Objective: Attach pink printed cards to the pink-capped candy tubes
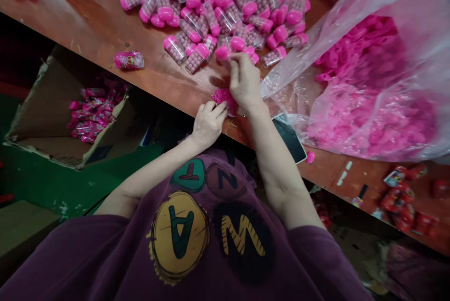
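Observation:
At the table edge, the fingers of my left hand point(210, 124) are closed on a bright pink plastic piece point(222, 96) with a bumpy, ornate edge. My right hand point(246, 80) is just beyond it, with thumb and fingers pinched at a pink-capped clear tube point(222, 53) by the near side of a pile. That pile point(211, 15) consists of clear tubes with pink caps, filled with small pale pink balls. A tube with a printed pink wrapper point(129, 60) lies apart on the left.
A cardboard box point(38, 104) below the table holds wrapped pink tubes point(92, 114). To the right, a clear plastic bag point(372, 127) contains pink plastic parts. A dark flat phone-like object point(290, 139) lies at the edge beside my right forearm. Red items point(401, 200) sit farther right.

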`<state>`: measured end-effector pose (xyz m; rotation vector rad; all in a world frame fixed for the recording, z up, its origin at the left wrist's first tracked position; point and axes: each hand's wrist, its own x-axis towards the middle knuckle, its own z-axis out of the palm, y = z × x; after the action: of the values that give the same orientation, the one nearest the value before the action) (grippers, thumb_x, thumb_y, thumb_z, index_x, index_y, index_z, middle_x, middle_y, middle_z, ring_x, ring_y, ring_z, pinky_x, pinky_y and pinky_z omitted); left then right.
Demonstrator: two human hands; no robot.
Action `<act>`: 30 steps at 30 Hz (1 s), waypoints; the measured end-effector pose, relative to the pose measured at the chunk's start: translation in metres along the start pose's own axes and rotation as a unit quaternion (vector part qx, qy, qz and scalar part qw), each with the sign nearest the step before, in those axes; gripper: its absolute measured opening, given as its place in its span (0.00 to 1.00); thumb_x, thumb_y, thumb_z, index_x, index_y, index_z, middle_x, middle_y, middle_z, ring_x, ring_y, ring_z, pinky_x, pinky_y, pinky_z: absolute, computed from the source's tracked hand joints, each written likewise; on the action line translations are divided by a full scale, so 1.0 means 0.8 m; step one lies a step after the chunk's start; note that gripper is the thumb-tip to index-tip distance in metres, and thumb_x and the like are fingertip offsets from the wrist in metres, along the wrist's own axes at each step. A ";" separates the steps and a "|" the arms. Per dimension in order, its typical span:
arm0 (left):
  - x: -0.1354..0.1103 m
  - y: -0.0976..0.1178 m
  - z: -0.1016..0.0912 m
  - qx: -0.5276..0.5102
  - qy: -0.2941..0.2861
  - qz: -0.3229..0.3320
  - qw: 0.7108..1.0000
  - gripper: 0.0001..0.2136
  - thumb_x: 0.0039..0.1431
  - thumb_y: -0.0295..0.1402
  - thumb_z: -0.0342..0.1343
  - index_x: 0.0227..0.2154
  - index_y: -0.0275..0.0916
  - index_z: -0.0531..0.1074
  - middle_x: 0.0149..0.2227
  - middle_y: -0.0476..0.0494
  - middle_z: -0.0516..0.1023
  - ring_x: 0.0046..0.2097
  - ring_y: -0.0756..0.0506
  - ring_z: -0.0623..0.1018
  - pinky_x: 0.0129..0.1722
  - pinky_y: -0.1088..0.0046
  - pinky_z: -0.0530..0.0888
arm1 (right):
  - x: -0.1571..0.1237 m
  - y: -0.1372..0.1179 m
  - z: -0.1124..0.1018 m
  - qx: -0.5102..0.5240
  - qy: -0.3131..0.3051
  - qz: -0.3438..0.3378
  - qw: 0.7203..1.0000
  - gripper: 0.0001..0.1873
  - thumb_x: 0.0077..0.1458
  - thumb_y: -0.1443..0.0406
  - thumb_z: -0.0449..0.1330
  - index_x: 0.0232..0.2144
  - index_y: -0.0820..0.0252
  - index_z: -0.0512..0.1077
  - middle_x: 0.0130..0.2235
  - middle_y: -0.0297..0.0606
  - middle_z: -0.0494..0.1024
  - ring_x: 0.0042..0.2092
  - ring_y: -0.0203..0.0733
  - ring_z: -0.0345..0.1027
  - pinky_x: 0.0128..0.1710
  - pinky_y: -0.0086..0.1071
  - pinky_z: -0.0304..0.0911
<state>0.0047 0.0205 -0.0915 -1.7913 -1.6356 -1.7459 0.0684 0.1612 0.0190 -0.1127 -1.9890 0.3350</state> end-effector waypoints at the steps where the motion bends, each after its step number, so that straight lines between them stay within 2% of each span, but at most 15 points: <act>1: -0.001 0.002 -0.003 -0.009 0.009 -0.001 1.000 0.09 0.67 0.32 0.60 0.41 0.46 0.86 0.59 0.37 0.82 0.59 0.32 0.70 0.64 0.49 0.61 | -0.010 -0.001 -0.004 0.087 0.056 0.026 0.994 0.19 0.71 0.47 0.56 0.47 0.53 0.72 0.45 0.39 0.79 0.53 0.48 0.77 0.63 0.53 0.70; 3: -0.003 0.008 -0.010 -0.021 0.036 -0.003 0.999 0.07 0.65 0.33 0.62 0.37 0.47 0.86 0.58 0.39 0.83 0.58 0.33 0.70 0.64 0.50 0.61 | -0.033 -0.006 -0.015 0.269 0.128 0.085 0.951 0.20 0.67 0.43 0.58 0.44 0.50 0.71 0.39 0.34 0.78 0.47 0.44 0.79 0.54 0.46 0.77; 4: -0.004 0.011 -0.015 -0.027 0.052 -0.004 0.998 0.06 0.64 0.34 0.63 0.37 0.47 0.86 0.59 0.39 0.82 0.59 0.33 0.69 0.65 0.51 0.61 | -0.046 -0.010 -0.021 0.347 0.134 0.123 0.920 0.21 0.65 0.42 0.59 0.41 0.49 0.70 0.36 0.32 0.77 0.43 0.42 0.79 0.49 0.43 0.79; 6: -0.005 0.018 -0.025 -0.041 0.075 -0.002 0.996 0.05 0.63 0.35 0.65 0.38 0.48 0.86 0.62 0.40 0.79 0.62 0.34 0.68 0.66 0.52 0.60 | -0.071 -0.021 -0.032 0.454 0.107 0.203 0.861 0.22 0.60 0.41 0.64 0.36 0.51 0.69 0.31 0.30 0.74 0.36 0.39 0.77 0.41 0.39 0.80; 8: -0.005 0.023 -0.033 -0.050 0.076 -0.001 0.996 0.06 0.63 0.36 0.65 0.41 0.49 0.85 0.64 0.40 0.78 0.66 0.34 0.66 0.68 0.53 0.57 | -0.095 -0.032 -0.041 0.498 0.079 0.264 0.822 0.24 0.55 0.43 0.70 0.32 0.52 0.68 0.30 0.28 0.73 0.31 0.36 0.73 0.36 0.34 0.78; 12: -0.007 0.023 -0.042 -0.047 0.039 -0.020 0.998 0.08 0.63 0.38 0.66 0.44 0.49 0.84 0.63 0.39 0.79 0.69 0.34 0.65 0.71 0.53 0.51 | -0.127 -0.055 -0.043 0.512 0.071 0.321 0.793 0.26 0.46 0.49 0.78 0.35 0.53 0.70 0.33 0.28 0.78 0.30 0.31 0.70 0.31 0.27 0.73; 14: -0.009 0.019 -0.041 -0.054 0.047 -0.032 0.997 0.07 0.61 0.38 0.68 0.42 0.49 0.84 0.61 0.39 0.80 0.69 0.35 0.67 0.71 0.55 0.52 | -0.135 -0.064 -0.036 0.502 0.087 0.328 0.796 0.27 0.43 0.51 0.79 0.37 0.53 0.70 0.34 0.27 0.78 0.31 0.31 0.70 0.29 0.25 0.70; 17: -0.010 0.007 -0.037 -0.039 0.080 -0.020 0.996 0.07 0.59 0.38 0.71 0.40 0.49 0.84 0.59 0.38 0.82 0.66 0.36 0.72 0.70 0.56 0.56 | -0.141 -0.072 -0.024 0.473 0.120 0.313 0.815 0.29 0.43 0.52 0.79 0.38 0.53 0.67 0.34 0.25 0.75 0.31 0.30 0.69 0.28 0.24 0.69; 20: -0.007 -0.005 -0.029 0.066 0.059 0.065 0.994 0.08 0.66 0.39 0.64 0.45 0.48 0.84 0.61 0.38 0.81 0.63 0.37 0.75 0.67 0.54 0.61 | -0.143 -0.068 -0.013 0.454 0.132 0.290 0.832 0.31 0.43 0.52 0.80 0.38 0.53 0.65 0.33 0.24 0.72 0.30 0.28 0.67 0.30 0.23 0.68; 22: -0.006 -0.008 -0.025 0.139 0.047 0.126 0.981 0.11 0.71 0.41 0.59 0.48 0.46 0.83 0.63 0.36 0.80 0.62 0.36 0.76 0.65 0.53 0.63 | -0.144 -0.060 -0.007 0.436 0.154 0.268 0.845 0.32 0.43 0.52 0.80 0.39 0.53 0.65 0.33 0.23 0.70 0.31 0.27 0.66 0.32 0.23 0.68; 24: -0.006 -0.004 -0.022 0.154 0.068 0.152 0.974 0.18 0.69 0.49 0.60 0.51 0.43 0.81 0.63 0.33 0.79 0.61 0.35 0.76 0.63 0.53 0.67 | -0.145 -0.051 -0.005 0.408 0.178 0.249 0.860 0.32 0.45 0.51 0.80 0.40 0.52 0.65 0.34 0.23 0.70 0.32 0.27 0.66 0.35 0.23 0.69; 26: -0.009 0.006 -0.021 0.092 0.118 0.123 0.981 0.29 0.60 0.57 0.66 0.54 0.40 0.79 0.60 0.30 0.80 0.57 0.35 0.79 0.58 0.56 0.72 | -0.147 -0.045 -0.004 0.379 0.193 0.238 0.874 0.31 0.46 0.49 0.79 0.40 0.52 0.65 0.35 0.24 0.70 0.33 0.28 0.67 0.37 0.25 0.69; 27: -0.011 0.013 -0.021 0.034 0.142 0.081 0.986 0.33 0.56 0.59 0.69 0.54 0.39 0.78 0.57 0.31 0.81 0.51 0.37 0.80 0.53 0.59 0.75 | -0.148 -0.044 -0.004 0.366 0.197 0.232 0.880 0.31 0.46 0.48 0.78 0.41 0.52 0.66 0.35 0.25 0.71 0.33 0.29 0.67 0.37 0.25 0.69; 29: -0.012 0.027 -0.022 -0.112 0.155 -0.041 0.981 0.32 0.54 0.60 0.70 0.51 0.39 0.78 0.47 0.37 0.83 0.37 0.46 0.79 0.39 0.68 0.75 | -0.151 -0.043 -0.005 0.342 0.201 0.211 0.893 0.30 0.48 0.48 0.78 0.41 0.51 0.66 0.35 0.25 0.70 0.33 0.30 0.66 0.36 0.26 0.67; 30: -0.012 0.034 -0.023 -0.186 0.134 -0.106 0.968 0.29 0.56 0.59 0.69 0.48 0.39 0.79 0.41 0.41 0.82 0.32 0.49 0.76 0.32 0.72 0.72 | -0.152 -0.044 -0.006 0.332 0.201 0.197 0.900 0.29 0.49 0.49 0.78 0.41 0.51 0.66 0.35 0.25 0.70 0.33 0.30 0.66 0.36 0.25 0.67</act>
<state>0.0163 -0.0093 -0.0785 -1.4587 -1.5097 -2.4071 0.1270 0.1009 -0.0755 -0.1351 -1.3450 1.1396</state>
